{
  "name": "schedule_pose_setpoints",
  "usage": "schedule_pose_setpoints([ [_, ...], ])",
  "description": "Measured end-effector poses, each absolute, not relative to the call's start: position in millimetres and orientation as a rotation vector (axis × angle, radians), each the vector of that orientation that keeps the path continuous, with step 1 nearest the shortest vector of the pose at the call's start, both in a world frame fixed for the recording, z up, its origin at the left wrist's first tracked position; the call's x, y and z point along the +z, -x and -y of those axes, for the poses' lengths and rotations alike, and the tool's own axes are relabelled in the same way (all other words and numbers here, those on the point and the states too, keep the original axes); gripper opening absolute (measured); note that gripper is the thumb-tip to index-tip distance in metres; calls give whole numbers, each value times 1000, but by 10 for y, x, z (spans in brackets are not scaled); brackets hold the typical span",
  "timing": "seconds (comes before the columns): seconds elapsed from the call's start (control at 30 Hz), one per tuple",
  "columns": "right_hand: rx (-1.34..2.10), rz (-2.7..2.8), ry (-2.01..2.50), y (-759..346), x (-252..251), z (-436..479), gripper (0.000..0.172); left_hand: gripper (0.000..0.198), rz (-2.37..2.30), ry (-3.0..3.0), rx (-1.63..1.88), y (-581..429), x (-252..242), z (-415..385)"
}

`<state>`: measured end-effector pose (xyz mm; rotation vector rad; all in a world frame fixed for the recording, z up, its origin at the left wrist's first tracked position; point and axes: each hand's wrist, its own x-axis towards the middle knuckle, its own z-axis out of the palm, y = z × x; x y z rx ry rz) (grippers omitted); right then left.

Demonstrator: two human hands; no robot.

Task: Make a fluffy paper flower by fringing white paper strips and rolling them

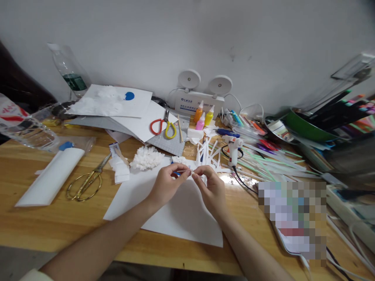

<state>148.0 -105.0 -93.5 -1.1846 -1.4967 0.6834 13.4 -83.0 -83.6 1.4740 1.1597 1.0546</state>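
Note:
My left hand (170,182) and my right hand (211,189) meet fingertip to fingertip above a white paper sheet (187,218). Pinched between them is a small, thin white piece (192,172), too small to identify. Something blue shows by the left fingers, partly hidden. Just behind the hands are a ruffled white paper bunch (146,158) and a smaller white ruffled piece (179,160). White paper strips (208,154) lie loose beyond my right hand, near a white glue gun (233,150).
Gold-handled scissors (86,185) and a folded white paper roll (51,177) lie left. Red-and-yellow scissors (163,127) rest on stacked sheets behind. Small paint bottles (199,113) stand at the back. A phone-like device (293,222), blurred, and cables lie right.

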Motion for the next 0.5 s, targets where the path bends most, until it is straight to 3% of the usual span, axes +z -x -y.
schedule_pose_setpoints([
  [0.5,676,1462,1218,-1496,-957,1032,5,22,-1122,-1530,1008,-147,-827,874],
])
